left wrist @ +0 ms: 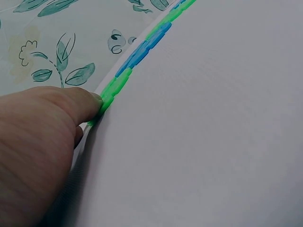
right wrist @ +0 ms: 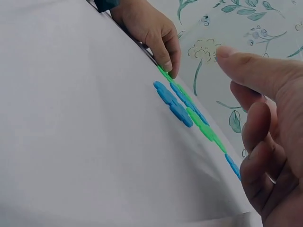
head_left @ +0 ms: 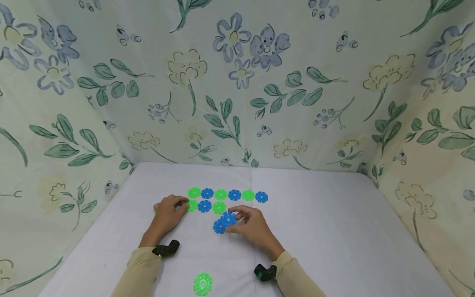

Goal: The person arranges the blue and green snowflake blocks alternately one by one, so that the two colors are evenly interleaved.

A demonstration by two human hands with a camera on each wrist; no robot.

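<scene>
Thumb and finger of my left hand [head_left: 168,213] touch the left edge of a green notched plastic disc [head_left: 192,206], a flat snowflake-type building piece. The left wrist view shows a fingertip against that green disc [left wrist: 110,93]. To its right in the same short row lie a blue disc [head_left: 204,206] and another green disc [head_left: 219,207]. My right hand [head_left: 257,229] hovers at the right of two overlapping blue discs [head_left: 219,226], its thumb and fingers apart. In the right wrist view those blue discs [right wrist: 171,103] lie apart from the fingers.
Behind the short row runs a longer row of alternating green and blue discs, from a green disc [head_left: 194,192] to a blue disc [head_left: 261,197]. A single green disc [head_left: 203,284] lies near the front of the white table [head_left: 319,231]. Floral cloth [head_left: 237,107] surrounds the table.
</scene>
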